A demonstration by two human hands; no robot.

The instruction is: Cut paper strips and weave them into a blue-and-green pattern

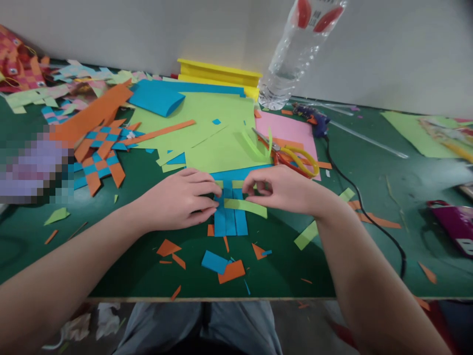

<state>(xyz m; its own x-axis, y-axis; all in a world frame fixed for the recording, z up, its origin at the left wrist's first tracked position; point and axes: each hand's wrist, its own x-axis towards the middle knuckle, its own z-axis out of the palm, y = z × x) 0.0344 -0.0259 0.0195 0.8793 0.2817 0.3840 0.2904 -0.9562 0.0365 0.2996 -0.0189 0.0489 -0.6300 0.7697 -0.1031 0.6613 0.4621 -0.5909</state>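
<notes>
Several blue paper strips (pixel 230 224) lie side by side, running toward me, joined to a blue band at their top. A light green strip (pixel 238 184) passes across them near the top, partly hidden by my fingers. My left hand (pixel 185 199) has its curled fingertips and thumb at the left edge of the blue strips, seemingly pinching the outermost one. A second light green paper strip (pixel 254 209) lies slantwise over the blue ones, its right end bending free. Thumb and fingers of my right hand (pixel 283 191) close on this strip's upper edge; the exact contact is partly hidden.
Scissors (pixel 291 158) with orange and yellow handles lie beyond my right hand, near a glue gun (pixel 314 120) and its black cord (pixel 354 187). A water bottle (pixel 286 69) stands behind. Green sheets (pixel 218 143), woven orange-blue pieces (pixel 101 143) and paper scraps (pixel 231 271) surround my hands.
</notes>
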